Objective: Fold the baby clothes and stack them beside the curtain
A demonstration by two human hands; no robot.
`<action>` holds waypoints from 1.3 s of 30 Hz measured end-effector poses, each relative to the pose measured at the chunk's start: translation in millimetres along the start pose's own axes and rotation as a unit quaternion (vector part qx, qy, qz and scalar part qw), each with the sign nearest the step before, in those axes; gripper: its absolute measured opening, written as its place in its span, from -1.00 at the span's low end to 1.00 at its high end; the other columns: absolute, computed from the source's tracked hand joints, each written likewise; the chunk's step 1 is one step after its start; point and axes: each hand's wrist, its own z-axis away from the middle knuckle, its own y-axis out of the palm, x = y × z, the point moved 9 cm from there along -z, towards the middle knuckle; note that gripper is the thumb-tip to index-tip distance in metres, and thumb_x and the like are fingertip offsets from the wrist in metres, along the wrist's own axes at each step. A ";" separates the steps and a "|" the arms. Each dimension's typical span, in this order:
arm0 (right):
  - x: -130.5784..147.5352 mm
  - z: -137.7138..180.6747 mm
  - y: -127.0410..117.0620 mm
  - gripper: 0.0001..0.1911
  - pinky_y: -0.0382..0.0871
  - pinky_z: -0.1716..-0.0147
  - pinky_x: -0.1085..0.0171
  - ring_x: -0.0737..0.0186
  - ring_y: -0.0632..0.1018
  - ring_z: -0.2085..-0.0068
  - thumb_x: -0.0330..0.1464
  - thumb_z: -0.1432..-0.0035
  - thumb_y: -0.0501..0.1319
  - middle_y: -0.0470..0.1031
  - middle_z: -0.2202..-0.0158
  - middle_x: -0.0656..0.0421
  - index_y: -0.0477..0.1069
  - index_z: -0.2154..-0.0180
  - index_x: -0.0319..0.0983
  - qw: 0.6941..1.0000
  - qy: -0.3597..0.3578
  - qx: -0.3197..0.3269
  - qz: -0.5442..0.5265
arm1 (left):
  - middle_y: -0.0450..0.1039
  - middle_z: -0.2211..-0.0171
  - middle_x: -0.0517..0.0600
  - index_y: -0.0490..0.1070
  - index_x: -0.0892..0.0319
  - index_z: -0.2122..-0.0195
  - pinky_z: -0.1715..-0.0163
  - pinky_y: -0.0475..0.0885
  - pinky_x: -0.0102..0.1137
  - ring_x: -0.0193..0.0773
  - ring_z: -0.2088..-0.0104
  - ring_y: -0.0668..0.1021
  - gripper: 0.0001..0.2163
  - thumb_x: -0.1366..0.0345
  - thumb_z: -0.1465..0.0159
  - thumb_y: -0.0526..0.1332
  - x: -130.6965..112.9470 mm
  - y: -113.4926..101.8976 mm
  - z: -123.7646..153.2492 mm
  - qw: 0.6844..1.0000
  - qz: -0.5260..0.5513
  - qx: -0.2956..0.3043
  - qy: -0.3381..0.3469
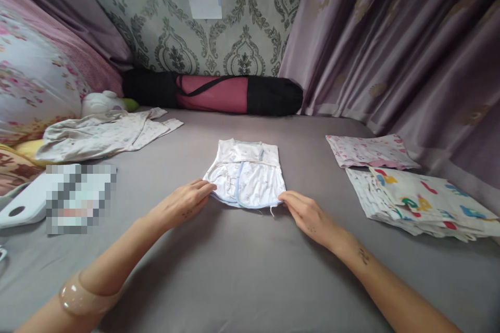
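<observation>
A small white baby shirt (260, 182) with pale blue trim lies on the grey sheet in front of me. Its upper part is folded over, and a thin tie hangs from the lower edge. My left hand (191, 200) pinches the near left corner of the shirt. At the near right corner, the fingertips of my right hand (307, 213) are closed on the hem. Between my hands the blue-edged hem lies stretched out.
Folded printed cloths (429, 203) and a pink-patterned cloth (371, 152) lie at right. A crumpled light garment (105, 135), a white device (35, 195) and a blurred flat object (82, 200) are at left. A long black-and-red bag (219, 94) lines the wall.
</observation>
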 end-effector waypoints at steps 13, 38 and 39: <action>-2.3 -8.2 1.3 -0.69 0.47 0.09 0.12 0.11 0.54 0.09 -0.53 -0.31 0.01 0.52 0.15 0.08 0.44 0.08 -0.15 0.999 0.006 -0.039 0.036 | 0.48 0.03 0.12 0.38 0.11 -0.05 0.03 0.43 -0.24 -0.14 0.03 0.51 -0.66 0.44 -0.33 -0.04 7.6 -4.0 3.9 1.000 0.014 -0.017 0.008; -115.6 -127.9 -14.3 -0.71 0.33 0.11 0.28 0.12 0.51 0.02 -0.41 -0.35 0.01 0.53 0.02 0.06 0.45 0.02 -0.19 0.961 0.211 -0.125 0.127 | 0.52 0.29 0.04 0.42 0.16 0.16 0.26 0.39 -0.36 -0.18 0.29 0.52 -0.75 0.35 -0.21 0.02 132.3 4.1 -108.1 0.933 0.120 -0.195 -0.276; -119.0 -130.4 -11.2 -0.70 0.32 0.09 0.27 0.12 0.51 0.00 -0.41 -0.36 0.00 0.52 0.00 0.05 0.44 0.01 -0.19 0.960 0.218 -0.116 0.131 | 0.52 0.27 0.06 0.41 0.16 0.15 0.23 0.39 -0.34 -0.16 0.27 0.52 -0.75 0.35 -0.22 0.01 135.5 7.2 -110.8 0.935 0.112 -0.197 -0.271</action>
